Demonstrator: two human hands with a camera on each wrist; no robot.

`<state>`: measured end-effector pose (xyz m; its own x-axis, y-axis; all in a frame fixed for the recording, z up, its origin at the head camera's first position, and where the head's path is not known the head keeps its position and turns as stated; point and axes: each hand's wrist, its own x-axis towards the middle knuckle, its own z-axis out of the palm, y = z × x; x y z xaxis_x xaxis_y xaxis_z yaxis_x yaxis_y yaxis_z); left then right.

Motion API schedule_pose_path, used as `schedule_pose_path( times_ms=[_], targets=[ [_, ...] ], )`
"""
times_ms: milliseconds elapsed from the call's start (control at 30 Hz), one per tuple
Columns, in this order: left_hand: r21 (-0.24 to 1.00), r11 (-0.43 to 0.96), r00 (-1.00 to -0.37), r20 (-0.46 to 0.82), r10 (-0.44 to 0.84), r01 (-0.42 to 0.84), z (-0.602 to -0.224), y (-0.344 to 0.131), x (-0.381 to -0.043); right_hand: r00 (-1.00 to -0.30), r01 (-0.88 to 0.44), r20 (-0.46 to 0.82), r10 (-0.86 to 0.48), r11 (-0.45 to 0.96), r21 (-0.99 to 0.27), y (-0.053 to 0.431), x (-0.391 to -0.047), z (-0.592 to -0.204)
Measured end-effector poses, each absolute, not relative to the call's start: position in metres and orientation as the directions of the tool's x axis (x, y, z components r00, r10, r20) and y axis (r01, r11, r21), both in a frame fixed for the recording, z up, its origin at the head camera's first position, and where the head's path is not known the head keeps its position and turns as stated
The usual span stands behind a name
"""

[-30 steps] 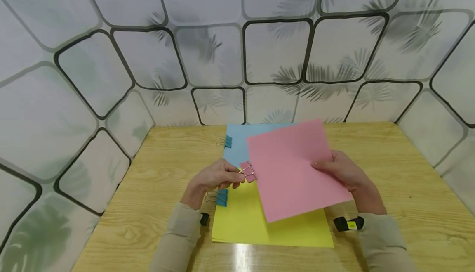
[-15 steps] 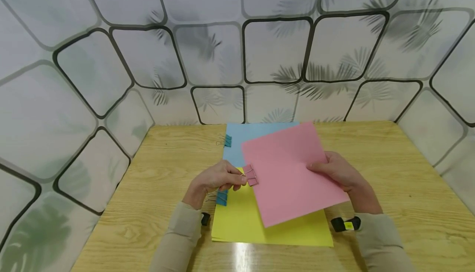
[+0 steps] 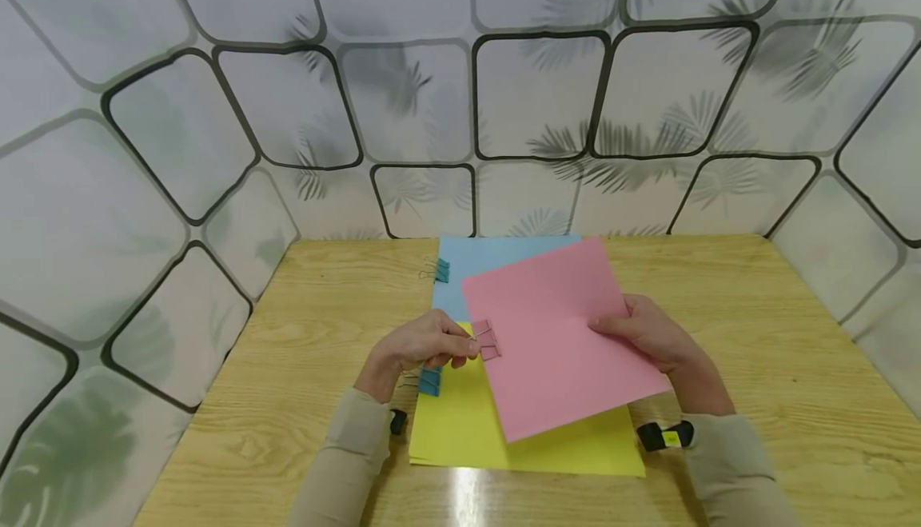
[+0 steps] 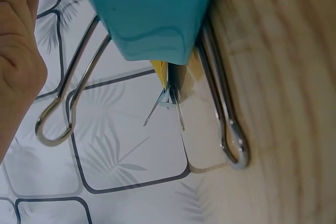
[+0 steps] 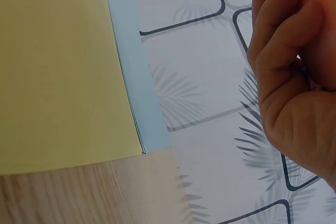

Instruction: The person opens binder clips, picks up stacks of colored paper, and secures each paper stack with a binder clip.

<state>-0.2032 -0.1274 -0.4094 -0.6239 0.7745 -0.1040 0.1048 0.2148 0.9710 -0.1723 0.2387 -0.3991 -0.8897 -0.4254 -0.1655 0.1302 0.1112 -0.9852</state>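
My left hand (image 3: pixel 424 343) pinches the wire handle of a pink binder clip (image 3: pixel 486 340). That clip sits over the left edge of a pink paper sheet (image 3: pixel 554 335), which is held tilted above the stacks. My right hand (image 3: pixel 651 335) grips the sheet's right edge, thumb on top; its fingers (image 5: pixel 283 30) curl beneath in the right wrist view. Under the sheet lie yellow paper (image 3: pixel 460 431) and, farther back, blue paper (image 3: pixel 496 251). A blue-teal binder clip (image 3: pixel 429 381) is on the yellow paper's left edge, seen large as a teal clip (image 4: pixel 152 24) in the left wrist view.
Another teal binder clip (image 3: pixel 442 271) holds the blue paper's left edge. The wooden table (image 3: pixel 288 399) meets a patterned wall covering (image 3: pixel 532 95) at the back and sides. Dark wrist straps (image 3: pixel 665 436) show by the sleeves.
The pink sheet and my right hand have moved left and slightly down. The pink clip now reaches farther over the sheet's edge and has tilted less. My left hand has barely moved.
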Motion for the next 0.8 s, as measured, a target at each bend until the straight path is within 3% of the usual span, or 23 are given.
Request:
schedule_pose_path(
  times_ms=[167, 567, 800],
  targets=[
    [0.975, 0.207, -0.635, -0.112, 0.764, 0.076, -0.410, -0.127, -0.203, -0.886, 0.128, -0.165, -0.432, 0.114, -0.985, 0.239, -0.173, -0.400],
    [0.962, 0.223, -0.706, -0.267, 0.656, -0.157, -0.406, -0.126, -0.204, -0.889, 0.113, -0.144, -0.435, 0.096, -0.989, 0.240, -0.176, -0.406],
    [0.972, 0.200, -0.710, -0.226, 0.667, -0.122, -0.403, -0.131, -0.206, -0.886, 0.118, -0.116, -0.449, 0.025, -0.993, 0.240, -0.176, -0.410]
  ],
)
